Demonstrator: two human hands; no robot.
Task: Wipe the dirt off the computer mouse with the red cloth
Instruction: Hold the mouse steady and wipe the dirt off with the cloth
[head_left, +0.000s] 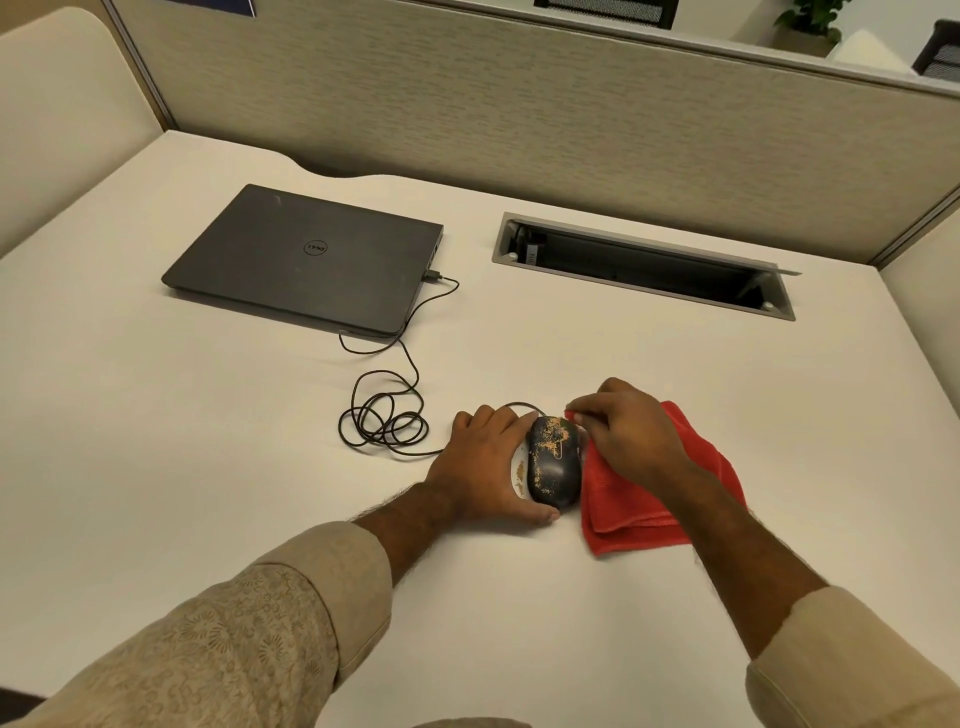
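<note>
While one black computer mouse (555, 464), speckled with orange-brown dirt, lies just below the middle of the frame on the white desk (208, 467), it is steadied by the left hand (488, 467), whose fingers are curved along its left side with the thumb at its near end. One red cloth (660, 499) is spread just right of the mouse, and its upper corner is pinched by the right hand (631, 431) at the mouse's front right edge. One closed Dell laptop (306, 257) is seen at upper left, joined to the mouse by one coiled cable (384, 415). One open cable tray (644, 265) is set into the desk at upper right. Bare desk is seen at lower left, below the laptop.
</note>
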